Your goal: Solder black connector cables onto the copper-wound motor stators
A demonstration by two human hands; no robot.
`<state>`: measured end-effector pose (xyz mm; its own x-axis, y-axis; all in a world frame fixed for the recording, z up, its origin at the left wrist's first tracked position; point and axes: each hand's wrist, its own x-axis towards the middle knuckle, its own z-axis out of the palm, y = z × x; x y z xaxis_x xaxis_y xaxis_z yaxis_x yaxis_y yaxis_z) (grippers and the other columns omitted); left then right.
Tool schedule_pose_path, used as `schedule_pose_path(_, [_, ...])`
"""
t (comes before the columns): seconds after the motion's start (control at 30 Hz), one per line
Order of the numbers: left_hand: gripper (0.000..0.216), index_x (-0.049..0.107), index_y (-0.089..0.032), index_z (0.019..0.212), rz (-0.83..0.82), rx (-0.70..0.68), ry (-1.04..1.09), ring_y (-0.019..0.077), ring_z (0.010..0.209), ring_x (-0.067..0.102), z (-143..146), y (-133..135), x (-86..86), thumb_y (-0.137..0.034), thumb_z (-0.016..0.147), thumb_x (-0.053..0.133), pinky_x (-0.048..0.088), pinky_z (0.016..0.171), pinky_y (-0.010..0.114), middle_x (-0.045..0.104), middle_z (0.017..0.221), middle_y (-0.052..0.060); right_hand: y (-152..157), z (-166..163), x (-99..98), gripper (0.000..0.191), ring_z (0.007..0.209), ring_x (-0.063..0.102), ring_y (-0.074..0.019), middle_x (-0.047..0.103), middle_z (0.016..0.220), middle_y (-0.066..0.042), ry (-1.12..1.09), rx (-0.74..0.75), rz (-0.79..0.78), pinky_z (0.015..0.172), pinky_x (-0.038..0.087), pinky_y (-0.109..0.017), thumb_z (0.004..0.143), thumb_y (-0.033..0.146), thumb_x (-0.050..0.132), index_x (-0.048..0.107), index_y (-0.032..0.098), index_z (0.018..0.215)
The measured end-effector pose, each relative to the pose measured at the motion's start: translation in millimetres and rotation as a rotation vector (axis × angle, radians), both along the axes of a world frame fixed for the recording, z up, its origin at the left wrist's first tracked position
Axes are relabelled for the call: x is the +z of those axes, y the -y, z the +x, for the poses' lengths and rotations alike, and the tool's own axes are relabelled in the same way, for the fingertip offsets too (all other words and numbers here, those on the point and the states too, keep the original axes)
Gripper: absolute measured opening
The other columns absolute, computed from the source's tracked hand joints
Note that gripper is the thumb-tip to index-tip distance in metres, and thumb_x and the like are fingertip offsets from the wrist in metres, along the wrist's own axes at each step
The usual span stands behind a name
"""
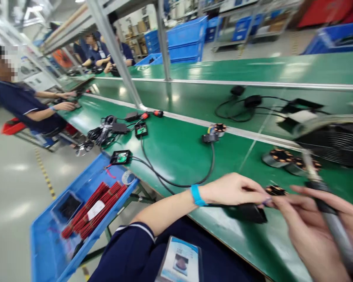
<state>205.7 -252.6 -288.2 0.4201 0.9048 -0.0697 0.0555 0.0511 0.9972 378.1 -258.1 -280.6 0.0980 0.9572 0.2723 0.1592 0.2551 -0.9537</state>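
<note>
My left hand (235,190), with a blue wristband (196,195), reaches across the green bench and pinches a small round black and orange part (275,190) by its wire. My right hand (317,227) meets it from the right and grips a soldering iron (323,199) whose shaft points up and away. A black block (247,213) lies on the bench just under my left hand. The picture is blurred by motion.
Two solder spools (279,157) and a black fan (332,143) stand at the right. Black boxes with green boards (121,157) and cables (176,180) lie mid-bench. A blue tray with red wire bundles (94,209) hangs at the bench's near edge. Other people work at the far left (32,105).
</note>
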Motion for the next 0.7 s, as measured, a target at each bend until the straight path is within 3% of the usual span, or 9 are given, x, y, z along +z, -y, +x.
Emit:
schedule_pose_path(0.1, [0.026, 0.075, -0.013, 0.095, 0.044, 0.113, -0.013, 0.0164, 0.082, 0.068, 5, 4, -1.4, -0.037, 0.093, 0.067, 0.055, 0.078, 0.025, 0.076, 0.091, 0.007, -1, -3, -1.9, 0.051, 0.069, 0.072, -0.0318, 0.070, 0.093, -0.015, 0.000, -0.081, 0.004, 0.067, 0.063, -0.051, 0.067, 0.061, 0.091, 0.071, 0.024, 0.097])
schedule_pose_path(0.2, [0.022, 0.074, -0.017, 0.090, 0.229, 0.291, -0.206, 0.0154, 0.083, 0.066, 11, 9, 5.5, -0.035, 0.095, 0.063, 0.053, 0.079, 0.025, 0.074, 0.091, 0.005, -1, -5, -10.2, 0.041, 0.086, 0.073, -0.0278, 0.069, 0.107, -0.012, -0.089, -0.036, 0.117, 0.086, 0.062, -0.050, 0.079, 0.045, 0.086, 0.067, 0.025, 0.109])
schedule_pose_path(0.27, [0.022, 0.073, -0.019, 0.088, 0.341, 0.359, -0.306, 0.0151, 0.083, 0.065, 15, 12, 10.9, -0.034, 0.097, 0.061, 0.052, 0.080, 0.025, 0.072, 0.090, 0.003, 0, -6, -15.5, 0.040, 0.091, 0.073, -0.0247, 0.067, 0.111, -0.009, -0.121, -0.013, 0.175, 0.091, 0.061, -0.046, 0.081, 0.035, 0.086, 0.065, 0.026, 0.115])
schedule_pose_path(0.4, [0.022, 0.070, -0.020, 0.089, 0.392, 0.360, -0.322, 0.0155, 0.088, 0.067, 19, 14, 13.1, -0.032, 0.100, 0.056, 0.051, 0.080, 0.025, 0.073, 0.093, 0.003, 2, -7, -16.4, 0.035, 0.088, 0.071, -0.0209, 0.066, 0.111, -0.007, -0.135, -0.042, 0.166, 0.089, 0.061, -0.042, 0.084, 0.027, 0.083, 0.064, 0.025, 0.114])
schedule_pose_path(0.57, [0.024, 0.065, -0.021, 0.094, 0.296, 0.285, -0.325, 0.0138, 0.078, 0.068, 20, 17, 9.5, -0.038, 0.103, 0.051, 0.051, 0.074, 0.025, 0.073, 0.084, 0.000, 3, -8, -12.2, 0.034, 0.087, 0.070, -0.0197, 0.066, 0.111, -0.006, -0.177, -0.041, 0.116, 0.086, 0.062, -0.039, 0.085, 0.029, 0.080, 0.062, 0.025, 0.113])
schedule_pose_path(0.7, [0.026, 0.066, -0.020, 0.093, 0.336, 0.233, -0.380, 0.0142, 0.078, 0.067, 19, 15, 12.3, -0.037, 0.104, 0.049, 0.052, 0.075, 0.026, 0.072, 0.083, 0.001, 3, -5, -17.1, 0.035, 0.086, 0.070, -0.0191, 0.066, 0.112, -0.006, -0.209, -0.016, 0.109, 0.087, 0.061, -0.039, 0.085, 0.029, 0.081, 0.062, 0.025, 0.114])
